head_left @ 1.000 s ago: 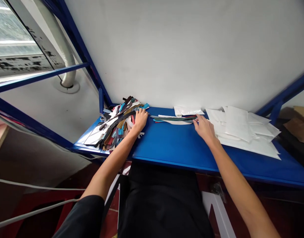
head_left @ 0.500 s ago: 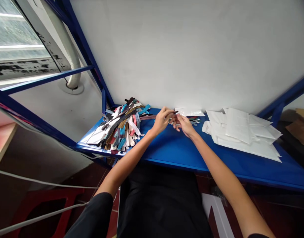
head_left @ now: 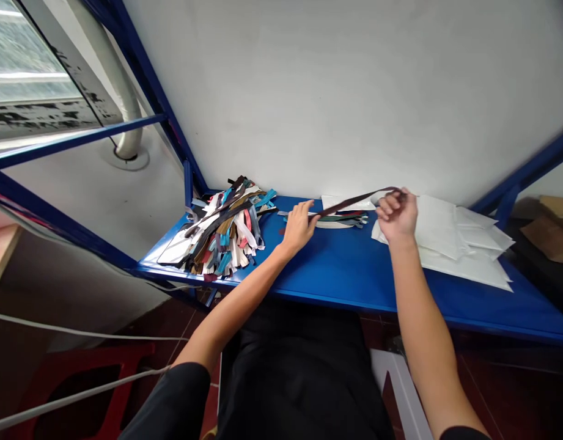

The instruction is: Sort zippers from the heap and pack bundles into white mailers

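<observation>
A dark brown zipper is stretched in a slight slant above the blue table. My right hand is closed on its raised right end, near the white bags. At the zipper's left end my left hand is closed around it, low over the table. Under and behind the zipper, a small row of zippers in green, white and dark colours lies flat. A heaped pile of many-coloured zippers lies left of my left hand.
Flat white plastic bags are stacked on the right of the table. Another white bag lies against the wall. Blue frame posts rise at the left. Brown packaging sits at the far right.
My hands were together near the middle. My right hand has moved right and drawn the brown zipper out straight, while my left hand has shifted slightly left and down.
</observation>
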Demonstrator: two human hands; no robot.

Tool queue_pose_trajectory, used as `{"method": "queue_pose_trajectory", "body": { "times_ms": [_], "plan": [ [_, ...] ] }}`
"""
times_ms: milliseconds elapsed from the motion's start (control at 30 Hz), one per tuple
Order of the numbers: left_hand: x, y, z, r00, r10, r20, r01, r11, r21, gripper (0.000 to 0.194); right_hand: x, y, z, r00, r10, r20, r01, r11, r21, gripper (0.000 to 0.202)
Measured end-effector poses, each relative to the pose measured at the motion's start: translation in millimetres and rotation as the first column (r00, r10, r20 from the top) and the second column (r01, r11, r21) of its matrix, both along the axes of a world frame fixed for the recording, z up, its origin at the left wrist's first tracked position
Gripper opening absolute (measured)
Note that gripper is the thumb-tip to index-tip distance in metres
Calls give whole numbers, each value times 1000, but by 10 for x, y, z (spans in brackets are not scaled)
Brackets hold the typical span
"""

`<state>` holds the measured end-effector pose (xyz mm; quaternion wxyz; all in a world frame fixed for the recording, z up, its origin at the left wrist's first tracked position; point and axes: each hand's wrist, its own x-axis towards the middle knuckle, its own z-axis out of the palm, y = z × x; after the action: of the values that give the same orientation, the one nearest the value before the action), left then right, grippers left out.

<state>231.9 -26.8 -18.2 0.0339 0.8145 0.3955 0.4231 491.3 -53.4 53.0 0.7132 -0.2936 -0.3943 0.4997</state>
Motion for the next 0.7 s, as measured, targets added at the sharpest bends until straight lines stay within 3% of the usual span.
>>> {"method": "queue_pose_trajectory", "body": {
  "times_ms": [100, 167, 233, 333, 367, 400, 500, 567, 633, 700],
  "plan": [
    [-162, 140, -70, 981, 154, -119, -167, 980, -105, 48, 328, -31, 94, 975, -191, -113, 200, 977, 73, 37],
    [-245, 222, -150, 957, 130, -261, -175, 972, -155, 47, 405, -40, 91, 948, -308, -84, 315, 944, 96, 40],
    [-279, 275, -225, 931, 27, -363, -92, 982, -163, 42, 370, -37, 61, 889, -457, -2, 452, 880, 146, 44],
    [-253, 297, -275, 913, -94, -397, 56, 993, -107, 29, 189, -33, 7, 675, -715, 181, 654, 694, 302, 44],
    [-237, 291, -269, 915, -113, -387, 88, 993, -81, 25, 111, -38, -13, 600, -756, 264, 670, 654, 350, 43],
    [-222, 280, -251, 921, -127, -369, 113, 992, -58, 21, 28, -46, -38, 546, -757, 358, 653, 653, 384, 42],
    [-201, 216, -144, 956, -142, -257, 145, 989, -6, 20, -252, -79, -161, 482, -572, 664, 452, 811, 370, 41],
    [-200, 161, -55, 974, -169, -152, 170, 985, -8, 37, -454, -97, -280, 424, -394, 815, 271, 914, 301, 38],
    [-195, 115, 15, 968, -240, -78, 238, 971, -30, 47, -640, -109, -398, 371, -260, 891, 119, 965, 232, 37],
    [-176, 92, 46, 947, -320, -5, 320, 946, -47, 47, -777, -122, -482, 385, -183, 905, 32, 982, 185, 36]
  ]
}}
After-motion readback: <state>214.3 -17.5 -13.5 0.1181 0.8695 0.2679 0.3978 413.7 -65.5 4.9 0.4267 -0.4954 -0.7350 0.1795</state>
